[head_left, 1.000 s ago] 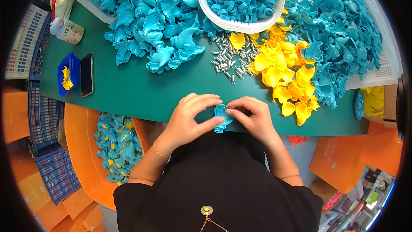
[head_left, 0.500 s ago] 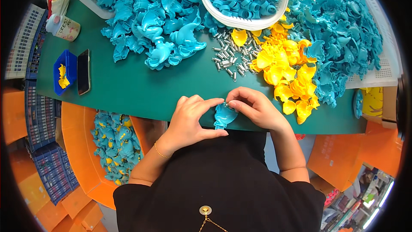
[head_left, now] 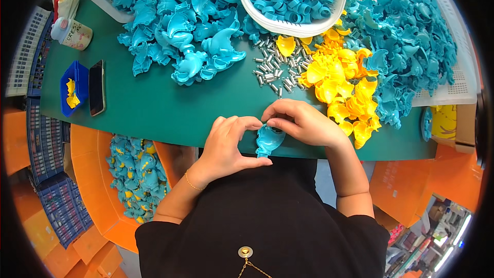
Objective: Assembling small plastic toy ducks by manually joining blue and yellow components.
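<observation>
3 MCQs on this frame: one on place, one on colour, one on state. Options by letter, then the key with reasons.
1. Where is the black phone?
A. on the green table's left part, beside the blue tray
B. in the white basket
C. in the orange bin

2. What colour is the pile of parts next to the small metal pieces?
A. red
B. yellow
C. white

3. How is the teal piece at the table's near edge held?
A. lying untouched
B. in one hand only
C. between the left hand and the right hand

Key: 1 A, the phone lies flat right of the tray; 2 B, the pile is bright yellow; 3 C, fingers of both hands grip it.
</observation>
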